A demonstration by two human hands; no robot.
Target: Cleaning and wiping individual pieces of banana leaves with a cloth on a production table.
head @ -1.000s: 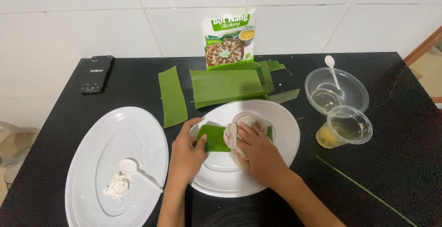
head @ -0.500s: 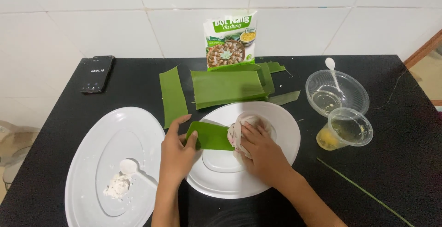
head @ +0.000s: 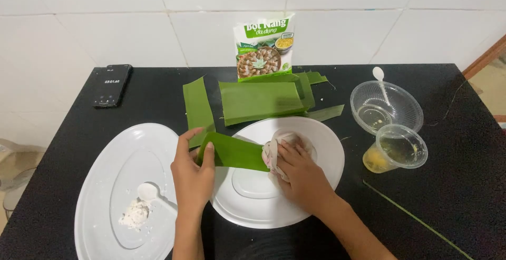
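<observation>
My left hand pinches the left end of a green banana-leaf strip that lies across a white oval plate. My right hand presses a crumpled whitish cloth onto the strip's right end, over the plate. The leaf's right end is hidden under the cloth and my fingers.
A larger white oval plate at the left holds a white spoon and white dough bits. More leaf pieces and one strip lie behind, before a food packet. At the right: clear bowl, cup of yellow liquid. Phone far left.
My left hand has slid left along the leaf to its end, uncovering more of the strip. My right hand keeps the cloth pressed near the leaf's right end.
</observation>
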